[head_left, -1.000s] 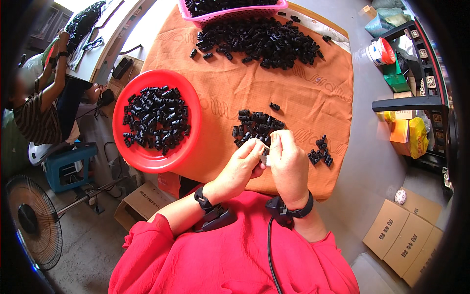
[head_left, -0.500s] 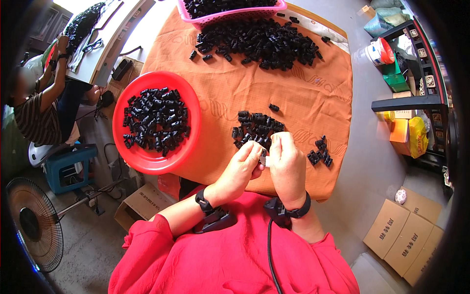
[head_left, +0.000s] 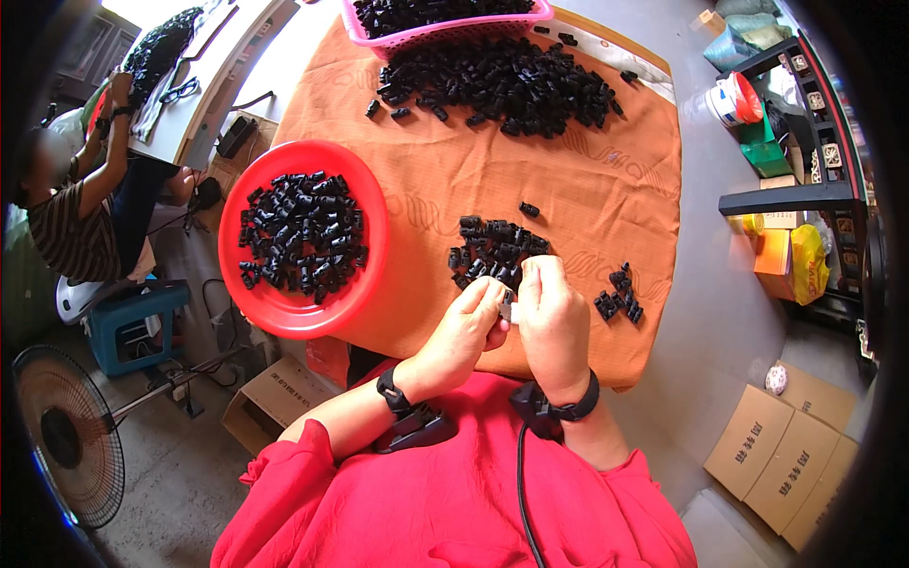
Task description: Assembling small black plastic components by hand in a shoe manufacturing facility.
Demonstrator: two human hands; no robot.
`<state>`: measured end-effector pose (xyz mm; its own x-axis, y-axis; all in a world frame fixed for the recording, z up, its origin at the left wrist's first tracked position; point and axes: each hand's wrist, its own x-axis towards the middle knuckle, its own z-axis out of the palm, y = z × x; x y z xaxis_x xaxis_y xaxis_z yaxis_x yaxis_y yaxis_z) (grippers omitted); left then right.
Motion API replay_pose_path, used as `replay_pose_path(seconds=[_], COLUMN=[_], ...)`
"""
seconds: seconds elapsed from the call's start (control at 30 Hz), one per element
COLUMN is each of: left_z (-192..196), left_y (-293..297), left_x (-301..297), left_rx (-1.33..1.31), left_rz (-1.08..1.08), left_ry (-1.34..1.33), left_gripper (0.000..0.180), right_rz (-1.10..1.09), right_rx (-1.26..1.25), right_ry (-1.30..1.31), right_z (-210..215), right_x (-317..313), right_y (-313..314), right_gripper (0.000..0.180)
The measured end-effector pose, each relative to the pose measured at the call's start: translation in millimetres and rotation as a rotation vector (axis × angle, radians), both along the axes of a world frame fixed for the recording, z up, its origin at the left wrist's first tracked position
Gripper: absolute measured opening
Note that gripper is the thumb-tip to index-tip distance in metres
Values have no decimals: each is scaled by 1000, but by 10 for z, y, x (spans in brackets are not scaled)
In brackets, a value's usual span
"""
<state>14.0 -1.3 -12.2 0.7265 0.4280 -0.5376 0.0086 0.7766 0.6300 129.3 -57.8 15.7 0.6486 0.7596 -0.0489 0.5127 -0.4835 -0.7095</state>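
Note:
My left hand (head_left: 456, 331) and my right hand (head_left: 556, 327) meet at the near side of the orange-covered table, fingertips almost touching. The left fingers are closed on a small black plastic part, mostly hidden by them. Between thumb and finger, the right hand pinches a small pale flat piece (head_left: 511, 310) against that part; its kind is too small to make out. Just beyond the fingertips lies a small pile of black plastic parts (head_left: 492, 244). One loose black part (head_left: 529, 209) lies past it, and a little cluster of black parts (head_left: 620, 298) sits to the right.
A red basin (head_left: 377, 237) holding many black parts stands at left. Farther back are a large heap of parts (head_left: 502, 85) and a pink basket (head_left: 454, 38). A fan (head_left: 71, 435), cardboard boxes (head_left: 776, 464), shelving and a seated person (head_left: 80, 208) surround the table.
The hands stay together in nearly the same place, with only a slight shift at the fingertips. The piles and basin look unchanged.

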Motion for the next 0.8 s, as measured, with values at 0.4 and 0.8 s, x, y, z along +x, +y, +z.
replay_pose_path(seconds=[0.4,0.8], left_z=[63,31], left_y=[4,-7], left_x=[14,-26], left_rx=[-81,-70], left_rz=[29,23], left_ry=[5,-16], left_gripper=[21,22], right_rz=[7,38], right_rx=[-11,3], right_ry=[-17,-19], right_z=[-10,-31], right_x=[-17,-31], right_y=[0,2], right_gripper=[8,6])
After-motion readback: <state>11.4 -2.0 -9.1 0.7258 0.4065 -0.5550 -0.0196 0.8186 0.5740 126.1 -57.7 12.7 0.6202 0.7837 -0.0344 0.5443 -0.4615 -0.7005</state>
